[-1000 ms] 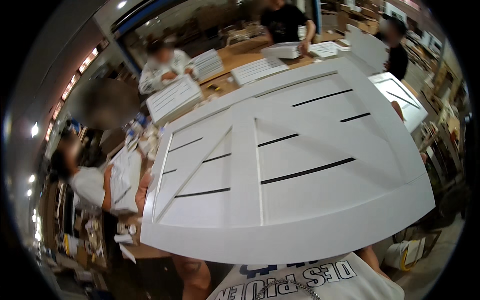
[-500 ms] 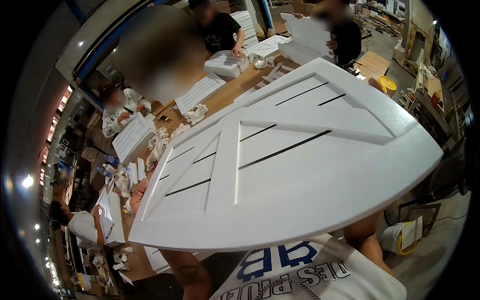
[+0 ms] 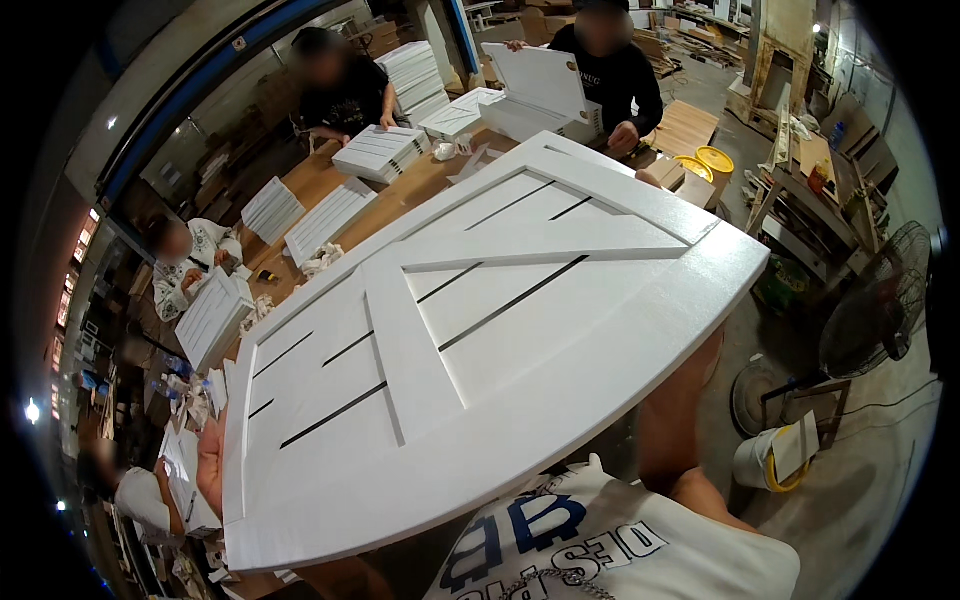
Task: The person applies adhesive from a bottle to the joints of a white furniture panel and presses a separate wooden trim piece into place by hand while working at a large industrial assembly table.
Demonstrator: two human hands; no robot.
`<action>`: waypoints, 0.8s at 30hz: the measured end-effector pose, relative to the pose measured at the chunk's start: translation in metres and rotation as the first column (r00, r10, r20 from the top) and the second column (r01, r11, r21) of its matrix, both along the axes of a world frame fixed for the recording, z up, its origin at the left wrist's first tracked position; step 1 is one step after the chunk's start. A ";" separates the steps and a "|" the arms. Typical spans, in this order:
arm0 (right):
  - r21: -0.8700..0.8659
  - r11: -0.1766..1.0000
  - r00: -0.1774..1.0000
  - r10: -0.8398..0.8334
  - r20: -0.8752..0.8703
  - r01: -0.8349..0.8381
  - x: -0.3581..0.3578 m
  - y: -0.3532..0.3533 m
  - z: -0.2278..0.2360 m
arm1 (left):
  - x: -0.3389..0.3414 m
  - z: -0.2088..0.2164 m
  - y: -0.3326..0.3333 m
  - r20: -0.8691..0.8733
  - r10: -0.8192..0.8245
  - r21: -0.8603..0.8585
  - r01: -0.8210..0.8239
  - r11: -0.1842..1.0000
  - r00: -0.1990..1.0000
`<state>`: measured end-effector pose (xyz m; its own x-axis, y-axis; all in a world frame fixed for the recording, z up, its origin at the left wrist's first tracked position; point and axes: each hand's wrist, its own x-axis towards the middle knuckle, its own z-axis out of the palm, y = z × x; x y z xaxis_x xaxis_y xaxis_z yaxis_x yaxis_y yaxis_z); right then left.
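1. The panel (image 3: 540, 345) lies between the left fingers (image 3: 211, 462) at its left edge and the right fingers (image 3: 648, 180) at its far right edge.
2. Beyond it, the desk (image 3: 408, 193) bears stacked boards (image 3: 380, 153).
3. One co-worker (image 3: 345, 100) stands across the desk.
4. Right of the panel stands a fan (image 3: 872, 325); a bucket (image 3: 754, 461) sits on the floor (image 3: 850, 480) just before it.

A smooth white panel (image 3: 500, 360) is showing a satin sheen toward its right corner, while a brown wooden tabletop (image 3: 318, 170) is looking duller. A matt cloth shirt (image 3: 620, 515) is setting off a shiny metal chain (image 3: 560, 578); a plastic-looking bucket (image 3: 752, 462) is appearing smooth, and a fan's wire guard (image 3: 880, 300) is looking metallic.
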<state>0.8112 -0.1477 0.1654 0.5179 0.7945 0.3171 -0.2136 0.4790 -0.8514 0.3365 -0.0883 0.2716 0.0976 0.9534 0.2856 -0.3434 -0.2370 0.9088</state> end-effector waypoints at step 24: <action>-0.453 0.886 0.864 0.152 0.480 0.095 0.252 0.115 0.069 | 0.167 -0.036 0.075 -0.373 0.312 0.021 -0.328 0.944 0.874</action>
<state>1.0635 -0.0323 0.2349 0.3664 0.9218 0.1267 0.2823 0.0196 -0.9591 0.5031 -0.0129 0.2357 -0.1253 0.9604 0.2487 0.1041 -0.2366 0.9660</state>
